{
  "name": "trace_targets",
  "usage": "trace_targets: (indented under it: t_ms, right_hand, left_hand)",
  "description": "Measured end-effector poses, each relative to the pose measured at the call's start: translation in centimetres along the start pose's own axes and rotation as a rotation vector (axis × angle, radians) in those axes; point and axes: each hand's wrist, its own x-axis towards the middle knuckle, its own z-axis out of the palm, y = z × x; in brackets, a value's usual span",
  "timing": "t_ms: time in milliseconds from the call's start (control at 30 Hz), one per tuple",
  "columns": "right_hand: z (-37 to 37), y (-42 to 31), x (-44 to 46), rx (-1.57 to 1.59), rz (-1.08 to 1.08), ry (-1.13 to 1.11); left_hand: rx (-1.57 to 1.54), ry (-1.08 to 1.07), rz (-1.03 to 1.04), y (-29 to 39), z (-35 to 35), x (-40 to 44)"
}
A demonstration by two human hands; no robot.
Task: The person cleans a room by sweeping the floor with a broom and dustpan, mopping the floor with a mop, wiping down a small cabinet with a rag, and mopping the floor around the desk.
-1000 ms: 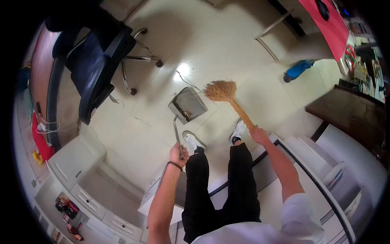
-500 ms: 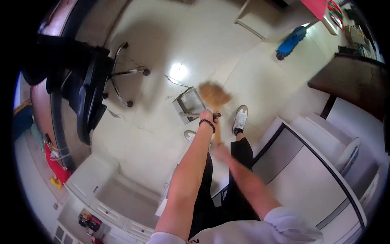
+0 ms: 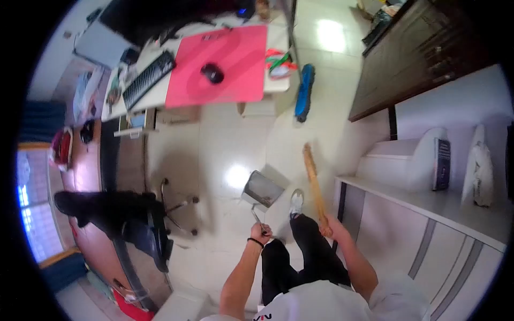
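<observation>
My left hand (image 3: 261,232) is closed around the upper end of the thin metal handle of a long-handled dustpan (image 3: 272,201). The pan stands on the floor in front of my feet, its inside facing up, with some greyish debris visible in it. In my right hand (image 3: 327,227) is a tan broom (image 3: 315,184), gripped near its lower end as I see it. It points forward, off to the right of the dustpan and apart from it, and its bristles appear narrow and are hard to make out from this angle.
A desk with a pink mat (image 3: 219,64), keyboard (image 3: 150,79) and mouse (image 3: 212,73) stands ahead. A blue mop head (image 3: 304,93) lies beside it. To the left is a black wheeled chair (image 3: 139,219); a white cabinet (image 3: 396,224) runs along my right.
The broom has swung away from the dustpan to the right, raised by my right hand. My hands have moved apart. The view has tilted up, bringing the desk into sight.
</observation>
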Motion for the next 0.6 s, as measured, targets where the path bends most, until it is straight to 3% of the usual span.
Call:
trace_targets:
  t_ms: [67, 167, 267, 367, 400, 500, 600]
  right_hand:
    - [-1.8, -7.1, -2.3, 0.185, -0.098, -0.084]
    - [-0.9, -14.5, -4.4, 0.118, -0.322, 0.030]
    - [0.5, -22.0, -7.0, 0.164, -0.391, 0.084]
    - [2.6, -30.2, -11.9, 0.131, -0.528, 0.029]
    - [3.2, -33.1, -12.7, 0.141, -0.550, 0.025]
    - [4.5, -41.2, -14.6, 0.244, -0.588, -0.071]
    - [5.9, -51.1, -16.9, 0.214, -0.612, -0.041]
  left_hand:
    - [-0.002, -0.078, -0.019, -2.8, 7.1, -3.2]
    - [-0.032, -0.244, -0.189, -3.6, 14.1, -4.0]
    - [-0.154, -0.500, -0.293, -4.4, 22.2, -5.1]
    - [-0.198, -0.558, -0.292, -5.7, 31.6, -6.8]
    - [-0.199, -0.649, -0.379, -5.6, 34.6, -6.2]
    - [-0.139, -0.723, -0.458, -5.0, 43.6, -4.9]
    - [-0.095, -0.663, -0.385, -4.1, 53.4, -4.4]
